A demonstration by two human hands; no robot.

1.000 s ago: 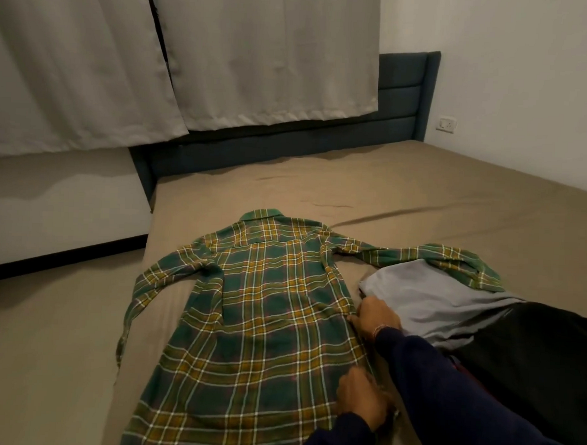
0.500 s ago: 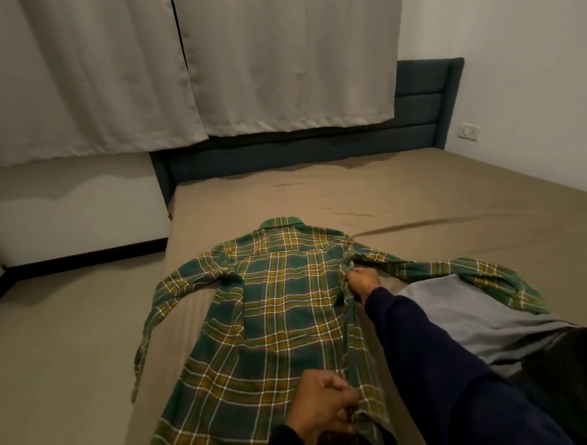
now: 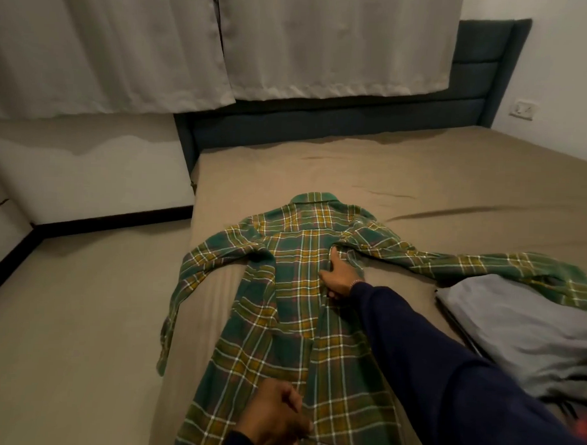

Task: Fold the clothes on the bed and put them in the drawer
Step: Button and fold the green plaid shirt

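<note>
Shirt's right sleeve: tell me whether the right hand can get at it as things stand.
Probably yes. The right hand lies flat on the shirt beside the armpit; the sleeve stretches away uncovered until its cuff meets the grey garment.

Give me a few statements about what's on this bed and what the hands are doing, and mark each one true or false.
1. The plaid shirt lies back-up with its collar toward the headboard. True.
2. The right hand rests on the shirt near the right armpit. True.
3. Both sleeves are already folded across the back. False: both still stretch outward.
4. The grey garment lies left of the shirt. False: it lies to the right, over the end of the right sleeve.
5. The left hand is at the shirt's lower part, fingers curled. True.
</note>
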